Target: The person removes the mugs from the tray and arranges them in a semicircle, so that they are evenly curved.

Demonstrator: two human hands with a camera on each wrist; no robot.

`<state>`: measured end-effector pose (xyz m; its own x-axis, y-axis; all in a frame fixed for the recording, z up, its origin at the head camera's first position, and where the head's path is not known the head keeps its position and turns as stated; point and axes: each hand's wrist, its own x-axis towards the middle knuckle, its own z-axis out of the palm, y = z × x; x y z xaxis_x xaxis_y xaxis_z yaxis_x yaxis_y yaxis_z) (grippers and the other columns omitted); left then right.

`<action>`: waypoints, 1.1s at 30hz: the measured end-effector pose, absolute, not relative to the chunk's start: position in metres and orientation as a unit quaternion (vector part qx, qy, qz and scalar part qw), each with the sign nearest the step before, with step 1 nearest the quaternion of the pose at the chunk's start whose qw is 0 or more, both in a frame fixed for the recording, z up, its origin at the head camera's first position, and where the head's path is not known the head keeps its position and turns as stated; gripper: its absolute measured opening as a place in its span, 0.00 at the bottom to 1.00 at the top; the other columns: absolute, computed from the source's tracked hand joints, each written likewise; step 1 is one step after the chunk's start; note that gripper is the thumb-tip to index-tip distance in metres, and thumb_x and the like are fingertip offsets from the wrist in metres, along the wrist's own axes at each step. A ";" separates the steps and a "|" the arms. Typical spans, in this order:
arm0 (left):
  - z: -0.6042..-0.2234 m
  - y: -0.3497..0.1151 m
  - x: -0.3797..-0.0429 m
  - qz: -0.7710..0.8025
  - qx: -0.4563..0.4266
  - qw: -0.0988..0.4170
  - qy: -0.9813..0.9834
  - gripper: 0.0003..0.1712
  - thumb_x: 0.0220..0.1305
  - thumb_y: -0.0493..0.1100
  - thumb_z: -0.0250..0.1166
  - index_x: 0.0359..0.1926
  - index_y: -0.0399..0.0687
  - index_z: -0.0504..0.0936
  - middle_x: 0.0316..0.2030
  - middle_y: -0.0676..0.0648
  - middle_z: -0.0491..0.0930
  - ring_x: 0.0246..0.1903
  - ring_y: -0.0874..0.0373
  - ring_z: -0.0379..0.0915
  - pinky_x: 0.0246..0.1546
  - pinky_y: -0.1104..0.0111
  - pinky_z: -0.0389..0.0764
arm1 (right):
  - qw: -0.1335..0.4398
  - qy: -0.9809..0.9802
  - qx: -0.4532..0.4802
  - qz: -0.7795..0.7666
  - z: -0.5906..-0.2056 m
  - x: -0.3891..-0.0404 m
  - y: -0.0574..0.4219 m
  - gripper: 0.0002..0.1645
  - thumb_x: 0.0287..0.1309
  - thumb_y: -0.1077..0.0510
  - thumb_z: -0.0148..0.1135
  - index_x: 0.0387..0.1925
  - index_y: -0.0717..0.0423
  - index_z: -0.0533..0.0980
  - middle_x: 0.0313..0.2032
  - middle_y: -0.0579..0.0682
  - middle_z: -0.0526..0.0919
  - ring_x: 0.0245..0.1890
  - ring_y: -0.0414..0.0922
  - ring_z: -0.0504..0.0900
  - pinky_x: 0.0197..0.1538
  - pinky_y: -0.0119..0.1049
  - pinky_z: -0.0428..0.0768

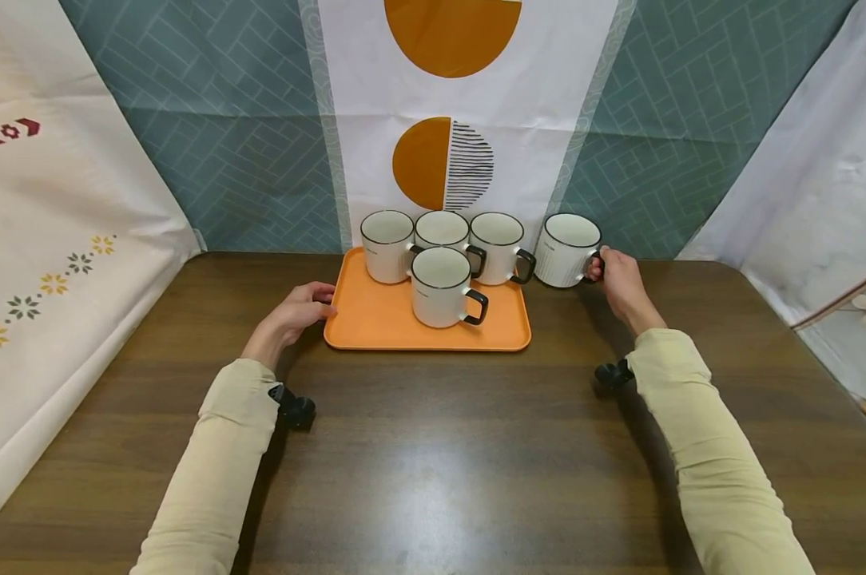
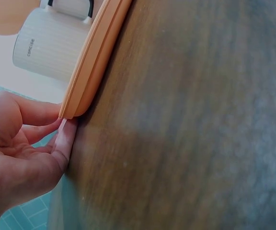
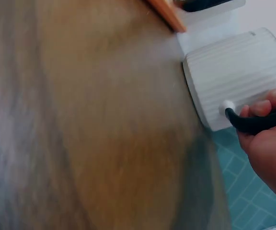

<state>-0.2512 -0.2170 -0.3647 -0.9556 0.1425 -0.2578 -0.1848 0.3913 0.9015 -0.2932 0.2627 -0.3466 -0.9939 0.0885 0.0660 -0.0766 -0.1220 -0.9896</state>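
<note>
My right hand [image 1: 623,286] grips the black handle of a white ribbed mug [image 1: 566,249] just right of the tray. In the right wrist view, fingers curl through the handle [image 3: 260,122] and the mug's base is close to the table. My left hand [image 1: 296,313] holds the left edge of an orange tray [image 1: 371,319], with thumb and fingertips right at its rim in the left wrist view. On the tray stand several matching mugs with black rims: a back row of a left mug [image 1: 387,251], a middle mug [image 1: 442,229] and a right mug [image 1: 496,247], plus a front mug [image 1: 440,295].
The tray lies on a brown wooden table [image 1: 419,447] near its back edge. Behind it hangs a patterned cloth [image 1: 260,160] in green and white. White cloths hang on the left [image 1: 66,239] and right [image 1: 821,208] sides.
</note>
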 end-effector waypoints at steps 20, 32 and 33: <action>-0.363 -0.219 -0.251 0.547 -0.014 0.145 0.824 0.32 0.66 0.27 0.51 0.68 0.24 0.52 0.59 0.31 0.59 0.55 0.43 0.58 0.63 0.55 0.64 | 0.069 -0.845 -0.015 0.531 -0.344 -0.288 0.277 0.37 0.71 0.39 0.43 0.49 0.75 0.70 0.38 0.49 0.73 0.43 0.43 0.69 0.56 0.48 0.70; -0.367 -0.217 -0.252 0.548 -0.019 0.149 0.823 0.31 0.67 0.28 0.50 0.69 0.25 0.53 0.60 0.31 0.59 0.56 0.43 0.58 0.63 0.55 0.63 | 0.120 -0.822 -0.020 0.556 -0.332 -0.281 0.279 0.18 0.69 0.45 0.49 0.44 0.56 0.71 0.37 0.45 0.71 0.37 0.39 0.69 0.47 0.35 0.72; -0.367 -0.217 -0.252 0.548 -0.019 0.149 0.823 0.31 0.67 0.28 0.50 0.69 0.25 0.53 0.60 0.30 0.59 0.57 0.42 0.58 0.63 0.54 0.63 | 0.135 -0.823 -0.025 0.550 -0.330 -0.281 0.278 0.16 0.69 0.46 0.50 0.43 0.55 0.72 0.36 0.44 0.71 0.36 0.38 0.69 0.45 0.34 0.71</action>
